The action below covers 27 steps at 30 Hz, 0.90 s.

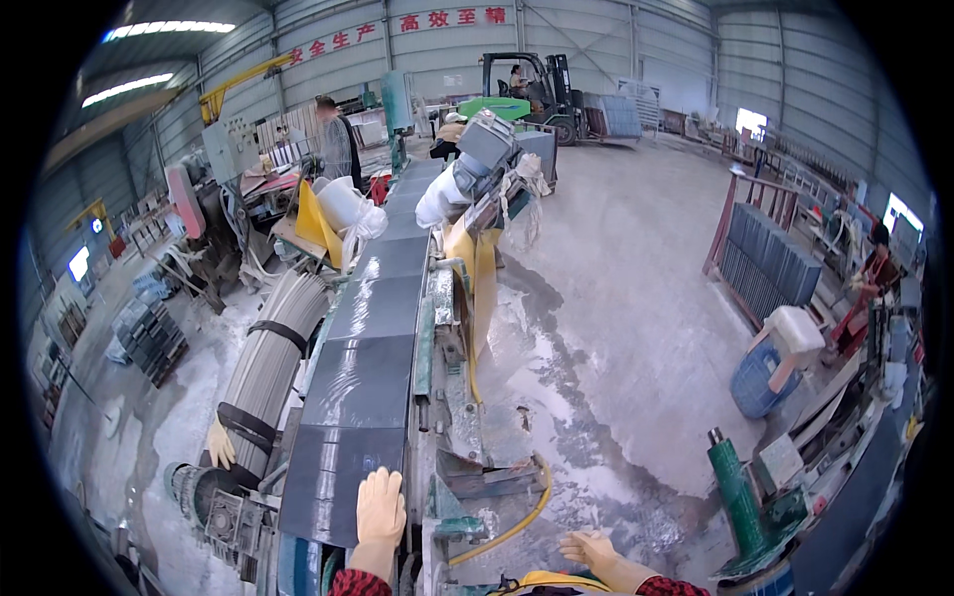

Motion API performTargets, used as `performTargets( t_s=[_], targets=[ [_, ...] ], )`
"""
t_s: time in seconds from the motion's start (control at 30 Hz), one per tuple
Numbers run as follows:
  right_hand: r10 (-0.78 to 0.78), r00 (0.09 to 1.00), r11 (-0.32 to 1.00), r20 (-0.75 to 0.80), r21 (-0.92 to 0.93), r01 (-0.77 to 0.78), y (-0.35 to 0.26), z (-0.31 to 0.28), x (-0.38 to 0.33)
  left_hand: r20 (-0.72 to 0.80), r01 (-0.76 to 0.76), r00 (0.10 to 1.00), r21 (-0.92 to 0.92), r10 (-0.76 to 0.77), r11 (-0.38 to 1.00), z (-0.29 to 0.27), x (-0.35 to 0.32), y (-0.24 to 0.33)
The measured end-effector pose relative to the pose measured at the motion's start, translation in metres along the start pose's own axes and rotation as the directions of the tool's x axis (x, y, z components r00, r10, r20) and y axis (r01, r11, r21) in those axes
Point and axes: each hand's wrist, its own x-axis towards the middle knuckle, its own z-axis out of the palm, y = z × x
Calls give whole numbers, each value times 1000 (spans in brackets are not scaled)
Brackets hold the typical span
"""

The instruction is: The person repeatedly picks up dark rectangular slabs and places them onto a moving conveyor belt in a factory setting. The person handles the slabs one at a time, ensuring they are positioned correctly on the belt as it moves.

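A line of dark grey stone slabs lies end to end on a wet conveyor that runs away from me. My left hand, in a cream rubber glove, rests with its fingers stretched out at the right edge of the nearest slab. Further right, my right hand is held out over the floor beside the conveyor frame. It wears the same kind of glove, holds nothing, and points its fingers leftward. Red-and-black checked sleeves cover both my forearms. Below my hands, something yellow shows at the lower edge.
A motor sits over the conveyor. To its left lie a strapped bundle of long strips and a loose glove. A yellow hose curves near my right hand. A green post stands right; a forklift and people are farther off.
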Motion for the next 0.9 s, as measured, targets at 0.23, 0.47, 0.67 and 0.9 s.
performTargets(
  t_s=[0.23, 0.47, 0.67, 0.9],
  targets=[
    [14, 999, 997, -42, 75, -11, 32, -40, 8, 102, -36, 994, -49, 41, 998, -42, -87, 24],
    [-8, 1000, 995, 0, 101, 8, 35, -52, 12, -33, 148, 989, 30, -147, 989, -40, -118, -32],
    [48, 999, 994, 27, 96, -50, 27, -57, 10, -227, 604, 796, 237, -561, 761, -21, -145, -120],
    [92, 995, 995, -24, 33, -91, 17, -58, 10, -163, 730, 681, 230, -714, 644, -32, -124, -147]
  ],
)
